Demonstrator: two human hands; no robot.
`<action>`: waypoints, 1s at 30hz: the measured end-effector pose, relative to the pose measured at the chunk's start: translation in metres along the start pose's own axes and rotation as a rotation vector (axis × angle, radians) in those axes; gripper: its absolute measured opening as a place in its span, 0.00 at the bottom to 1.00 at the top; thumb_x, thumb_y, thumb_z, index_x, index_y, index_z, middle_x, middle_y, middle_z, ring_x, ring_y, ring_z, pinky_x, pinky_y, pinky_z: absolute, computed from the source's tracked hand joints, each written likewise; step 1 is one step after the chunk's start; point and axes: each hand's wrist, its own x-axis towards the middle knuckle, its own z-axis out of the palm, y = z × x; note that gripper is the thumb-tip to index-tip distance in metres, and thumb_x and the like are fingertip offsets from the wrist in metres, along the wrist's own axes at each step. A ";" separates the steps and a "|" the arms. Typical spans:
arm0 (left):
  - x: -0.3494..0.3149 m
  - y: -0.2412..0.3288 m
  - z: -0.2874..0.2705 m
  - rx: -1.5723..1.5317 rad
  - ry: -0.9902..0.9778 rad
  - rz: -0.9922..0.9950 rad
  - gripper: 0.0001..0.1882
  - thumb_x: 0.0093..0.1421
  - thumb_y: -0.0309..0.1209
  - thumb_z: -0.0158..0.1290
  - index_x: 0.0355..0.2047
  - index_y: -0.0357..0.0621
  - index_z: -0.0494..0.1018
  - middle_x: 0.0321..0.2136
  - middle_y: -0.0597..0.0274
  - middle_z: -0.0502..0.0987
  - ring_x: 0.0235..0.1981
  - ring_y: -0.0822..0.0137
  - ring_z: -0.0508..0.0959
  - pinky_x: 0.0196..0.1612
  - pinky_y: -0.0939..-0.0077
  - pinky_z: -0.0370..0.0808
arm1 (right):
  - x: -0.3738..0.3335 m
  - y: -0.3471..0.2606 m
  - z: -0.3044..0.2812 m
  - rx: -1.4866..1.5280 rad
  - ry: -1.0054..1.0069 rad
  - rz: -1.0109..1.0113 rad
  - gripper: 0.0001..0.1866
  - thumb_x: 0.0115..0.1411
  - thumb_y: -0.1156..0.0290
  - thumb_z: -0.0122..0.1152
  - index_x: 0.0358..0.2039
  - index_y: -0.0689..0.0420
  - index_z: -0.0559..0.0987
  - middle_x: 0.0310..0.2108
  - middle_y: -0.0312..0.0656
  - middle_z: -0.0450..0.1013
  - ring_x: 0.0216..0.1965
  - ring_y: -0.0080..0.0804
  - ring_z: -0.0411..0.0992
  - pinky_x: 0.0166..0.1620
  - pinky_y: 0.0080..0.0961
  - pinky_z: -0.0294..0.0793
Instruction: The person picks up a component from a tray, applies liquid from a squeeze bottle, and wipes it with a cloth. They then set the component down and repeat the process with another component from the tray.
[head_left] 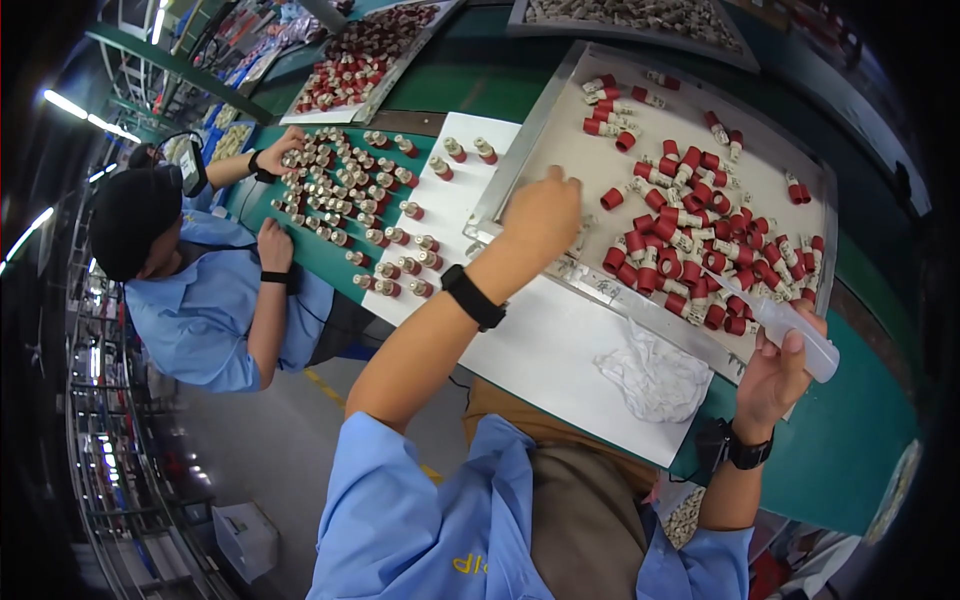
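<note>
A translucent plastic squeeze bottle (812, 345) with a thin nozzle is held in my right hand (775, 385), its tip slanting over the tray's contents. That metal tray (528, 135) carries many small red-and-white cylindrical pieces (690, 225), lying in all directions and heaped towards the right. Over the tray's left side is my left hand (545, 215), its fingers smeared by motion, so I cannot make out what they hold. Left of it, several red pieces with silvery tops (455, 150) stand upright on a white board (560, 335).
A crumpled white cloth (655, 378) lies on the board near me. At the left, a co-worker's hand (290, 150) touches a group of upright pieces (340, 185) on the green table. Farther back are a tray of red pieces (350, 70) and one of greyish pieces (635, 14).
</note>
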 end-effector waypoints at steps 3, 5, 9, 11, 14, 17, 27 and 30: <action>-0.013 -0.014 -0.004 -0.108 0.013 -0.078 0.06 0.47 0.23 0.50 0.28 0.35 0.70 0.29 0.47 0.71 0.28 0.50 0.75 0.31 0.64 0.74 | -0.002 0.002 -0.002 0.046 -0.058 -0.012 0.18 0.53 0.66 0.57 0.40 0.63 0.67 0.38 0.40 0.64 0.22 0.16 0.60 0.29 0.14 0.63; -0.027 -0.017 -0.007 -0.163 0.084 -0.061 0.06 0.47 0.22 0.51 0.28 0.34 0.70 0.28 0.47 0.71 0.28 0.51 0.75 0.30 0.64 0.73 | -0.003 -0.001 -0.002 0.051 -0.065 -0.008 0.18 0.52 0.66 0.57 0.40 0.62 0.67 0.39 0.40 0.63 0.22 0.16 0.60 0.29 0.14 0.63; -0.066 0.021 -0.034 -0.532 0.234 -0.071 0.06 0.47 0.18 0.51 0.28 0.33 0.69 0.28 0.48 0.71 0.28 0.54 0.76 0.29 0.66 0.74 | -0.007 -0.005 0.002 0.079 -0.082 0.002 0.19 0.51 0.65 0.59 0.40 0.60 0.67 0.39 0.40 0.61 0.22 0.16 0.60 0.29 0.15 0.63; -0.087 0.045 -0.042 -0.881 0.366 -0.217 0.09 0.46 0.16 0.54 0.29 0.33 0.68 0.28 0.51 0.71 0.26 0.60 0.75 0.25 0.74 0.74 | -0.009 -0.009 0.005 0.131 -0.121 0.020 0.20 0.49 0.63 0.60 0.39 0.58 0.67 0.38 0.38 0.59 0.23 0.17 0.60 0.29 0.16 0.63; -0.099 0.065 -0.017 -0.932 0.525 -0.219 0.11 0.45 0.15 0.55 0.30 0.33 0.68 0.28 0.53 0.71 0.25 0.63 0.74 0.23 0.79 0.73 | -0.009 -0.004 0.004 0.060 -0.177 -0.045 0.21 0.47 0.61 0.63 0.38 0.57 0.67 0.35 0.37 0.58 0.24 0.18 0.60 0.29 0.17 0.62; -0.108 0.076 -0.004 -0.923 0.634 -0.218 0.12 0.45 0.14 0.55 0.31 0.33 0.68 0.29 0.53 0.71 0.25 0.65 0.73 0.22 0.81 0.73 | -0.016 -0.002 0.010 0.007 -0.212 -0.086 0.22 0.45 0.59 0.64 0.36 0.55 0.67 0.33 0.36 0.57 0.26 0.20 0.61 0.29 0.18 0.62; -0.116 0.087 0.001 -0.747 0.711 -0.121 0.16 0.42 0.12 0.56 0.33 0.34 0.68 0.30 0.51 0.71 0.25 0.64 0.73 0.21 0.81 0.73 | -0.022 -0.004 0.010 -0.102 -0.400 -0.168 0.25 0.37 0.64 0.72 0.32 0.58 0.68 0.30 0.42 0.64 0.29 0.29 0.68 0.34 0.22 0.70; -0.116 0.089 0.002 -0.763 0.707 -0.128 0.16 0.42 0.11 0.56 0.33 0.34 0.68 0.30 0.51 0.71 0.24 0.64 0.73 0.21 0.81 0.73 | -0.022 -0.004 0.013 -0.193 -0.417 -0.211 0.24 0.37 0.66 0.73 0.32 0.59 0.69 0.29 0.42 0.65 0.29 0.29 0.68 0.33 0.21 0.70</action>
